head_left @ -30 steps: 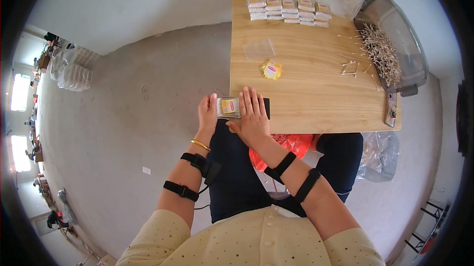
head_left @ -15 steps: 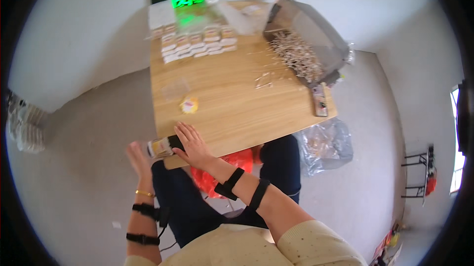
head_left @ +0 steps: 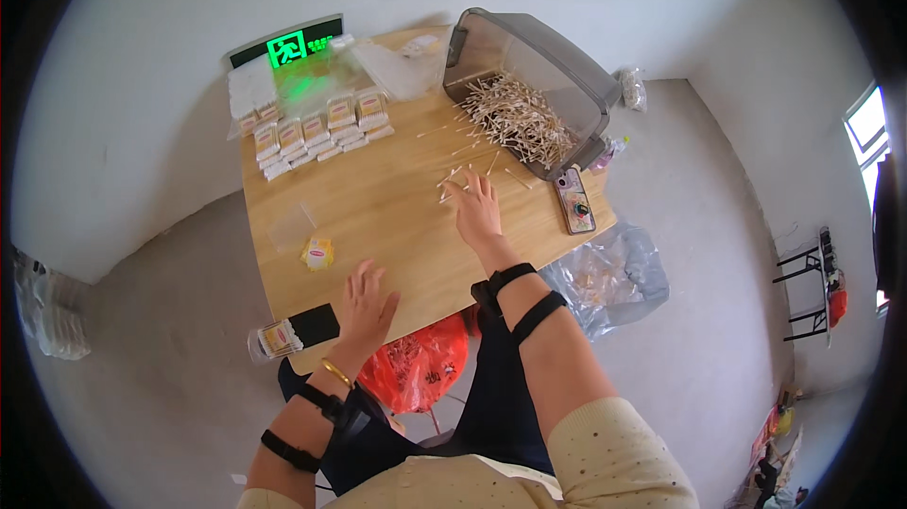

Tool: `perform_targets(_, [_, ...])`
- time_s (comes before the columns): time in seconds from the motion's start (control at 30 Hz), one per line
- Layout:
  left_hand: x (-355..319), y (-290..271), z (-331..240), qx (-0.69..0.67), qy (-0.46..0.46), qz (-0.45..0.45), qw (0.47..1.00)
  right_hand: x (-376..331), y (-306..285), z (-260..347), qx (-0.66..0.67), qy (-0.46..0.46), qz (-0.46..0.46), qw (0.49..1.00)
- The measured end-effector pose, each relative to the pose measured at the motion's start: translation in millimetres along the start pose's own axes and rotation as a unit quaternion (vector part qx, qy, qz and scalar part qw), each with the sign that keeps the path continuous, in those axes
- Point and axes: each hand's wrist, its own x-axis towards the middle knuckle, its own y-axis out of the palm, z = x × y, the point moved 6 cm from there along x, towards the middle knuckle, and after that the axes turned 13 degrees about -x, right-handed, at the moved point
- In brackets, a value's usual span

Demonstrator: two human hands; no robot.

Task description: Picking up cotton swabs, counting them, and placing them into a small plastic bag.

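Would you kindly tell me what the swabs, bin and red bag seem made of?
Swabs: perhaps matte wooden sticks with cotton tips, tan ending in white.
Bin: likely smooth plastic, its wall see-through.
Red bag: probably thin plastic, showing glossy creases.

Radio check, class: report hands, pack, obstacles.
Left hand open, empty. Right hand at loose swabs, grip unclear. Pack at table edge. Phone off right, not blocking.

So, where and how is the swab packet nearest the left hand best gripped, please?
I'd pinch the swab packet at its left end, top and underside, the left hand coming from the left: it lies flat, and that end juts beyond the table.
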Motion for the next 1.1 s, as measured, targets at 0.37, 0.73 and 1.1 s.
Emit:
perform_targets(0.37, [39,44,-8,0.019,0.035,0.045,0.998,-17,30,40,0.104,-0.046,0.032,0.993])
perform_targets(0.73, [55,69,-4,0.165,0.028,0.104,0.980,11,27,-71,-0.088,0.268,0.058,0.958])
perform_targets(1.1, [50,60,0,0.130,0.038,0.075,0.988,48,41,-42,0.004,0.146,0.136,0.980])
